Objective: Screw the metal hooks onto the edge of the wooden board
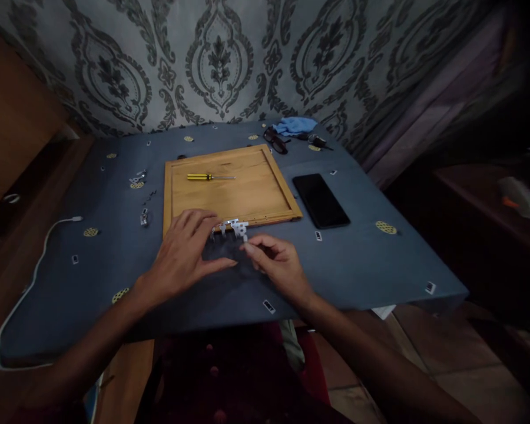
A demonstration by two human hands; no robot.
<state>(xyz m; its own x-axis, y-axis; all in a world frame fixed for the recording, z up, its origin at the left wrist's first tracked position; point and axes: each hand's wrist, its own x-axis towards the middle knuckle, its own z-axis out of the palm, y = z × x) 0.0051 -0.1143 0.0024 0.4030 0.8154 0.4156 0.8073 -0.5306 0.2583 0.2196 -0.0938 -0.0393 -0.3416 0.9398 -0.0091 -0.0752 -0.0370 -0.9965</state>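
A framed wooden cabinet door [229, 191] lies flat on the table. At its near edge is a silvery metal hinge [239, 227] with holes in its plates. My left hand [183, 247] rests over the door's near left edge, its fingers stretched out beside the hinge and its thumb spread away. With thumb and fingertips closed, my right hand [276, 262] pinches the lower end of the hinge. On the door's panel lies a screwdriver [209, 177] with a yellow and black handle. Exactly how the hinge meets the door is hard to make out.
Right of the door lies a black phone [321, 200]. Sunglasses [276, 140], a blue cloth [295, 125] and keys [315, 140] sit at the back. To the left are metal fittings [144, 218], small screws [150, 197] and a white cable [37, 268].
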